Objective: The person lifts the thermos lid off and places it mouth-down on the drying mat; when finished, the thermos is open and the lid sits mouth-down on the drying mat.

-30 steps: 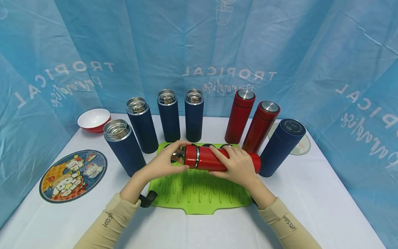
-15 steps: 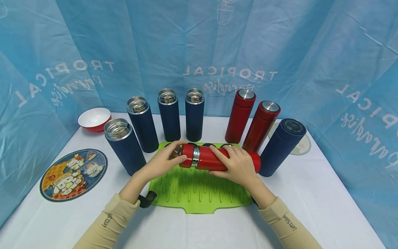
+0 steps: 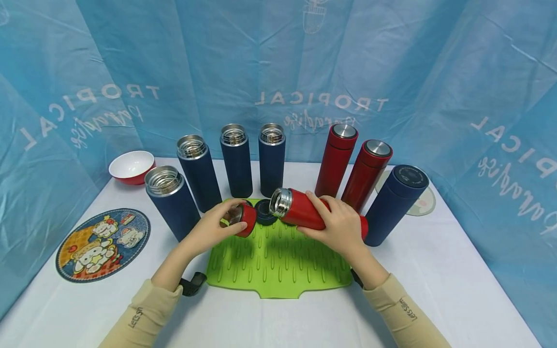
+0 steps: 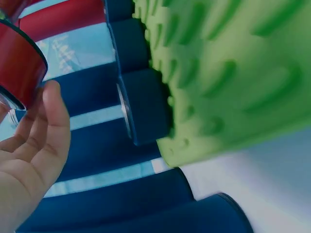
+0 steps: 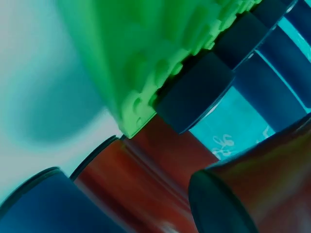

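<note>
In the head view my left hand (image 3: 213, 228) pinches a red lid (image 3: 249, 220) between thumb and fingers. My right hand (image 3: 338, 226) grips the red thermos body (image 3: 304, 210), tilted with its bare steel mouth (image 3: 280, 202) up and to the left. A gap separates lid and mouth, both held above the green ridged mat (image 3: 278, 270). Dark blue lids (image 3: 264, 212) lie along the mat's far edge, partly hidden by the hands. The left wrist view shows the red lid (image 4: 19, 63) at the fingertips; the right wrist view shows the thermos's base end (image 5: 218, 204).
Several lidless blue thermoses (image 3: 200, 176) stand behind and left of the mat. Two capped red thermoses (image 3: 337, 162) and a capped blue one (image 3: 393, 208) stand at right. A bowl (image 3: 132, 168) and a cartoon placemat (image 3: 103, 245) lie left; a pale round mat (image 3: 422, 205) lies right.
The red lid has come off the thermos and moved left and down with my left hand. The thermos's mouth is now exposed and tilted up; my right hand has kept its grip.
</note>
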{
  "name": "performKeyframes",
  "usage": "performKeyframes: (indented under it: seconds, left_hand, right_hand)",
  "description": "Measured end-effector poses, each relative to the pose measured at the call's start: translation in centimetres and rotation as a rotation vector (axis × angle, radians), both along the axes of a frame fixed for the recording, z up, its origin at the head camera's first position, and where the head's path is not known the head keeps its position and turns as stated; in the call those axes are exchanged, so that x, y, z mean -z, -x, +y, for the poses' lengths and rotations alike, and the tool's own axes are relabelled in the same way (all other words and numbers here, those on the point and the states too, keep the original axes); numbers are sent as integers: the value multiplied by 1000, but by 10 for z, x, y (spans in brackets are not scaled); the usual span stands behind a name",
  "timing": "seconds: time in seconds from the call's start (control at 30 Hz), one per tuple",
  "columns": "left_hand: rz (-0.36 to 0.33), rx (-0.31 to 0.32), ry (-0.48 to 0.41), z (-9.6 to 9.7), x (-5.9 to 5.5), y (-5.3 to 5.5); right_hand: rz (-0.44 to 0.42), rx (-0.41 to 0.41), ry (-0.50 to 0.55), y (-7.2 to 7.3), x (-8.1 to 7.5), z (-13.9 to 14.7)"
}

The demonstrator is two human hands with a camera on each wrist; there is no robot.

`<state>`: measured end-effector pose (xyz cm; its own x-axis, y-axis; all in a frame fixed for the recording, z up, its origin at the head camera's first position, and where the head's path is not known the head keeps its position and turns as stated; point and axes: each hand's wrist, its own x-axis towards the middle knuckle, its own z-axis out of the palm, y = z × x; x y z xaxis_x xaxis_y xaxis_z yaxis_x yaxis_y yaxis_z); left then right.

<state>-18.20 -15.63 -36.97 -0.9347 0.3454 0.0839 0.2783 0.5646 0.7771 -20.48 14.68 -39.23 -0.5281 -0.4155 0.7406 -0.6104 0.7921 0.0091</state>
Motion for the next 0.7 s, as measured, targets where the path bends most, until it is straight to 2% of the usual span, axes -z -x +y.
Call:
performKeyframes:
  seconds: [0.17, 0.3, 0.43, 0.7]
  left_hand:
    - [6, -20, 106, -9, 10, -4]
    - [17, -23, 204, -14, 22, -7]
    - [21, -6, 235, -17, 30, -7]
    - [7, 22, 275, -15, 35, -6]
  right_hand:
    - [-75, 26, 162, -1, -6, -4]
    - [-202, 44, 268, -3, -11, -5]
    - [-311, 63, 368, -6, -16, -7]
    - [-431, 66, 544, -6, -22, -9]
